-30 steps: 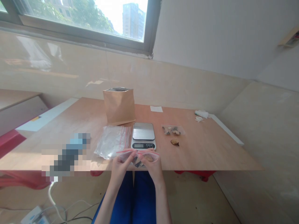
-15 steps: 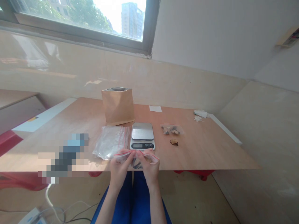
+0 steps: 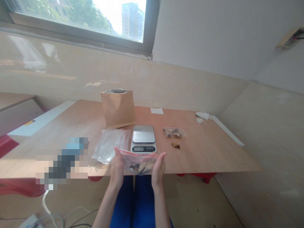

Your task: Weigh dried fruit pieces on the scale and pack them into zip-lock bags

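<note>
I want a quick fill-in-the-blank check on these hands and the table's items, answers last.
The left hand and right hand hold a zip bag whose top edge carries a ____-coloured line.
The mouth of the brown paper bag is ____.
A pile of clear bags lies to the ____ of the scale.
The loose brown piece lies to the scale's ____.
Missing words: red; open; left; right.
</note>
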A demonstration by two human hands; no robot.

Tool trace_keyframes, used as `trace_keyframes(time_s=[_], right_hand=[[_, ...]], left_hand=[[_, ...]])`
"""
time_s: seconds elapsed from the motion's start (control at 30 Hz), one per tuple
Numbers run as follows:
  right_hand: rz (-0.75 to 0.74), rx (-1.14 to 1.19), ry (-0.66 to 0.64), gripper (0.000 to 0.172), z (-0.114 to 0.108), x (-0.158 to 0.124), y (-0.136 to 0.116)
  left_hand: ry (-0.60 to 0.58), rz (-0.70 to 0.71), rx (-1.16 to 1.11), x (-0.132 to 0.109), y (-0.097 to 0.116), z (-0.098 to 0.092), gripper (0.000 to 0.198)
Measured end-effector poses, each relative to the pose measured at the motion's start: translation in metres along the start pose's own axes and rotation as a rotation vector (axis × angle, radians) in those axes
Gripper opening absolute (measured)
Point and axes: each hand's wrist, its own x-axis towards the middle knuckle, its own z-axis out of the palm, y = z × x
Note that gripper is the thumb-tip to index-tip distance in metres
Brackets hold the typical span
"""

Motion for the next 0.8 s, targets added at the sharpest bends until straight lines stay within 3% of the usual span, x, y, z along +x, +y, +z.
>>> trace_keyframes(time_s=[0.07, 0.27, 0.4, 0.47, 0.57, 0.6, 0.67, 0.8], right_hand=[[0.014, -0.007, 0.007, 0.08, -0.004, 0.003, -0.002], [0.036, -0.038, -0.02, 0.082, -0.012, 0.016, -0.012], [0.005, -0.138, -0.117, 0.08, -0.028, 0.037, -0.011], [-0.13, -0.283, -0.032, 0.075, -0.045, 0.054, -0.006], [-0.409, -0.688, 0.333, 0.067, -0.076, 0.084, 0.008], [-0.428, -0.808, 0.412, 0.064, -0.087, 0.093, 0.013], [-0.389, -0.95, 0.415, 0.059, -0.107, 0.104, 0.023], [-0.376, -0.923, 0.407, 0.049, -0.131, 0.096, 0.034]], left_hand=[[-0.038, -0.027, 0.032, 0.001, 0.001, 0.0, 0.054], [-0.395, 0.006, -0.025, -0.003, 0.013, 0.004, 0.065], [-0.491, 0.024, 0.083, 0.001, 0.012, 0.01, 0.043], [-0.464, 0.031, 0.112, 0.003, 0.01, 0.013, 0.039], [-0.422, 0.044, 0.146, 0.007, 0.012, 0.02, 0.04], [-0.427, 0.043, 0.152, 0.009, 0.014, 0.025, 0.041], [-0.463, 0.041, 0.141, 0.013, 0.017, 0.043, 0.042], [-0.472, 0.108, 0.097, 0.031, 0.014, 0.103, 0.042]])
